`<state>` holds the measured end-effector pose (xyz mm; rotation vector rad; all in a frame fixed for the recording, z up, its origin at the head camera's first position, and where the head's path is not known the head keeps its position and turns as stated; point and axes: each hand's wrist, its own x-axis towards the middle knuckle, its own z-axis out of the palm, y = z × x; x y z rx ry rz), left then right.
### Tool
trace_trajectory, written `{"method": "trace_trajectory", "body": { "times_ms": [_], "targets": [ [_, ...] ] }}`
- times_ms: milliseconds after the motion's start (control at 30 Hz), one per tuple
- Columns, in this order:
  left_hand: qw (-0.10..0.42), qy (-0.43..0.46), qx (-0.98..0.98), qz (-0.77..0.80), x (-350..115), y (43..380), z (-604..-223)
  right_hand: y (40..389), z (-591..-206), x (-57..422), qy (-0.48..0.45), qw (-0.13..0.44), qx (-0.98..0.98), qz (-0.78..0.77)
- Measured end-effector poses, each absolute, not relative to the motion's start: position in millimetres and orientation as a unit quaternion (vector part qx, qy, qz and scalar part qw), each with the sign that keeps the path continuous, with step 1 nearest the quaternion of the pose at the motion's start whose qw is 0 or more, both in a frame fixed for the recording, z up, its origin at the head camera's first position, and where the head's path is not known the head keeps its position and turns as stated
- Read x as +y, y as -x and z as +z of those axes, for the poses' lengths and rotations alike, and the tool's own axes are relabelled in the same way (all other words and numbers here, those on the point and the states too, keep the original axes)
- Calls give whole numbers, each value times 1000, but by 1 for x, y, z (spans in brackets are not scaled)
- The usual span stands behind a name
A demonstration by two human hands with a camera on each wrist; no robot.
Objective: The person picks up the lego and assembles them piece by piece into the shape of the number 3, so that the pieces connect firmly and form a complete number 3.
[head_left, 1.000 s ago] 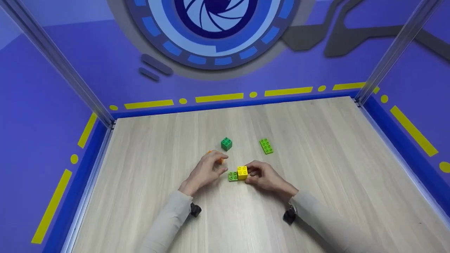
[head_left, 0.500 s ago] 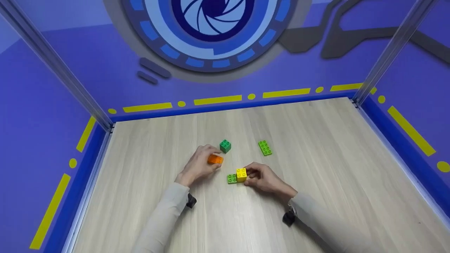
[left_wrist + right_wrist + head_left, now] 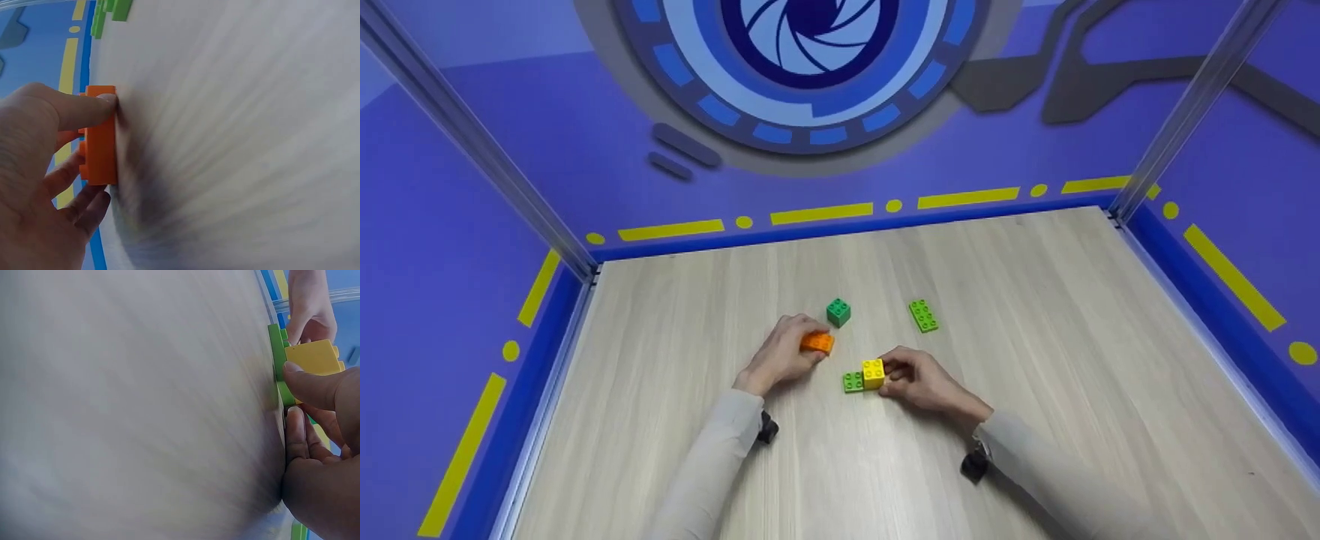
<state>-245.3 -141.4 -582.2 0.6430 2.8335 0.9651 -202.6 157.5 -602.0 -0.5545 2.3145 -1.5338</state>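
My left hand (image 3: 781, 354) pinches an orange building brick (image 3: 818, 343) between thumb and fingers, low over the table. In the left wrist view the thumb lies along the side of the orange brick (image 3: 101, 138), its studs facing left. My right hand (image 3: 922, 379) grips a yellow square brick (image 3: 873, 373), which sits on one end of a flat light-green plate brick (image 3: 853, 382). The right wrist view shows the thumb against the yellow brick (image 3: 312, 357), with the thin green plate (image 3: 277, 354) under it. The plate's left studs are bare; its other end is covered.
Behind the left hand stands a dark green square brick (image 3: 838, 312). A second light-green plate brick (image 3: 924, 316) lies farther back to the right. The wooden table (image 3: 697, 300) is bounded by blue-purple panels (image 3: 780, 187) at the back and sides.
The left hand has closed on the orange brick and drawn slightly back to the left, leaving the brick more visible. The right hand keeps its hold on the yellow brick.
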Motion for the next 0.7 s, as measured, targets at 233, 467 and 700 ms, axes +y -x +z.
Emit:
{"method": "trace_trajectory", "body": {
  "times_ms": [233, 467, 700],
  "targets": [
    [40, -208, 922, 323, -144, 246, -584, 203, -601, 157, 197, 152, 807, -536],
    [44, -207, 919, 331, -144, 245, -581, 203, -601, 157, 195, 155, 807, -535],
    [43, -199, 919, 337, -143, 242, -573, 203, -602, 158, 190, 156, 813, -528]
  ]
}}
